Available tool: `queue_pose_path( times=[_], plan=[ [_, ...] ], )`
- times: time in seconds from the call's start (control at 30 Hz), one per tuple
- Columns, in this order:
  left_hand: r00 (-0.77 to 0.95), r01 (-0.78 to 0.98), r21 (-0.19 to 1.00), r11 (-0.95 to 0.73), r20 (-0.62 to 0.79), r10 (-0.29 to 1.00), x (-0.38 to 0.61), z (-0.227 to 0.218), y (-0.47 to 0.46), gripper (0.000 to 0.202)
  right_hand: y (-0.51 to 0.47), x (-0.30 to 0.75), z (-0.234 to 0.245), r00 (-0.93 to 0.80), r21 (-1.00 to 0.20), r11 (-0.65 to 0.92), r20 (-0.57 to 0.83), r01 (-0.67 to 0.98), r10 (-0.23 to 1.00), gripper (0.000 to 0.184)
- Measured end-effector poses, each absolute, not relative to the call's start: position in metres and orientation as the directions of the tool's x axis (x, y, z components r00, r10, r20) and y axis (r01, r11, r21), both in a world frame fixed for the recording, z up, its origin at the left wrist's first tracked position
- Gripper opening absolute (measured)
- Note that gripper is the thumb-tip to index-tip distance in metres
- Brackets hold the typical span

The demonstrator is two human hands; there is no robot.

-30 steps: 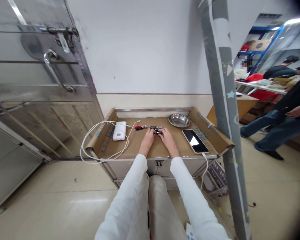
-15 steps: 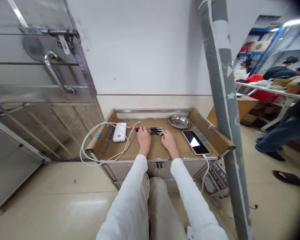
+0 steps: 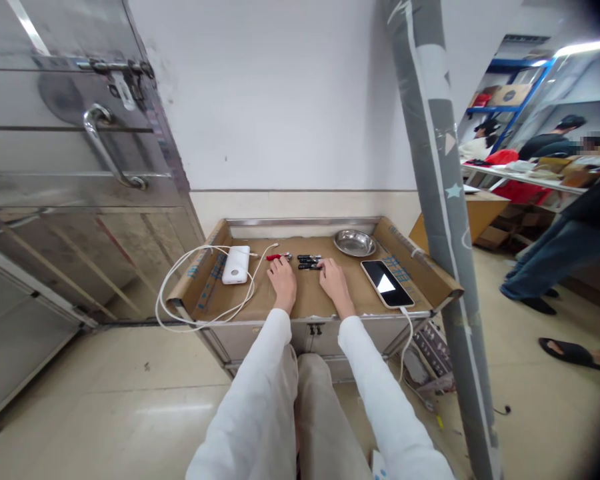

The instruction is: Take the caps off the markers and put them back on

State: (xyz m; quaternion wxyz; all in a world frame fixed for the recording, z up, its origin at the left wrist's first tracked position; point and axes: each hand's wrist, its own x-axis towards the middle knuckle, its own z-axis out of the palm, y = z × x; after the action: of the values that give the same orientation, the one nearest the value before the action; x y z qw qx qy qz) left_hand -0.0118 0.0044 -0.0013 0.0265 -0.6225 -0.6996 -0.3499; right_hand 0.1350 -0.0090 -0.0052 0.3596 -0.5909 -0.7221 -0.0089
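Note:
My left hand point(image 3: 283, 284) lies low over the brown cardboard surface point(image 3: 260, 300), fingers stretched forward. Just beyond its fingertips is a slim red item point(image 3: 276, 257) with a dark and silvery right end; I cannot make out its kind. Several black pens point(image 3: 309, 258) lie side by side, pointing left and right, between the two hands. My right hand point(image 3: 336, 285) has its curled fingers at the right end of the nearest black pen point(image 3: 308, 267), the thumb side toward it. The fingers partly hide that pen's end.
A white power bank point(image 3: 237, 265) with a looped white cable lies left. A round metal dish point(image 3: 355, 243) and a phone point(image 3: 387, 284) on a cable lie right. A wrapped grey roll point(image 3: 437, 167) leans beside the table. People work at the far right.
My left hand has drawn back slightly toward me, off the red item, which now shows more fully. My right hand stays at the pens. The whole view has shifted a little.

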Motion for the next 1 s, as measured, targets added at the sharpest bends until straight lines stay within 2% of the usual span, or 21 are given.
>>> queue_pose_path(
  times=[0.07, 0.17, 0.23, 0.3, 0.4, 0.53, 1.0],
  plan=[
    [-0.151, 0.865, 0.486, -0.128, 0.494, 0.856, -0.012, 0.001, 0.003, 0.028, -0.01, 0.133, -0.003, -0.057, -0.411, 0.34, 0.565, 0.846, 0.823, 0.04],
    [0.092, 0.746, 0.494, -0.446, 0.587, 0.804, -0.011, 0.005, 0.0, 0.023, -0.012, 0.13, 0.0, -0.117, -0.401, 0.435, 0.612, 0.807, 0.782, 0.052],
    [0.241, 0.631, 0.482, -0.608, 0.623, 0.744, -0.01, 0.006, -0.001, 0.021, -0.011, 0.13, 0.0, -0.139, -0.422, 0.474, 0.616, 0.772, 0.775, 0.05],
    [0.309, 0.543, 0.486, -0.684, 0.642, 0.702, -0.009, 0.006, -0.002, 0.019, -0.009, 0.131, -0.001, -0.137, -0.465, 0.493, 0.611, 0.735, 0.78, 0.042],
    [0.271, 0.472, 0.504, -0.723, 0.698, 0.663, -0.008, 0.005, 0.001, 0.017, -0.006, 0.133, -0.004, -0.109, -0.532, 0.518, 0.62, 0.67, 0.777, 0.033],
    [0.169, 0.402, 0.539, -0.74, 0.75, 0.639, -0.009, 0.002, 0.005, 0.025, -0.002, 0.134, -0.007, -0.108, -0.581, 0.556, 0.628, 0.594, 0.771, 0.03],
    [-0.108, 0.37, 0.66, -0.654, 0.729, 0.676, -0.015, 0.006, 0.001, 0.026, 0.0, 0.136, -0.011, -0.024, -0.682, 0.513, 0.589, 0.52, 0.808, 0.027]
  ],
)
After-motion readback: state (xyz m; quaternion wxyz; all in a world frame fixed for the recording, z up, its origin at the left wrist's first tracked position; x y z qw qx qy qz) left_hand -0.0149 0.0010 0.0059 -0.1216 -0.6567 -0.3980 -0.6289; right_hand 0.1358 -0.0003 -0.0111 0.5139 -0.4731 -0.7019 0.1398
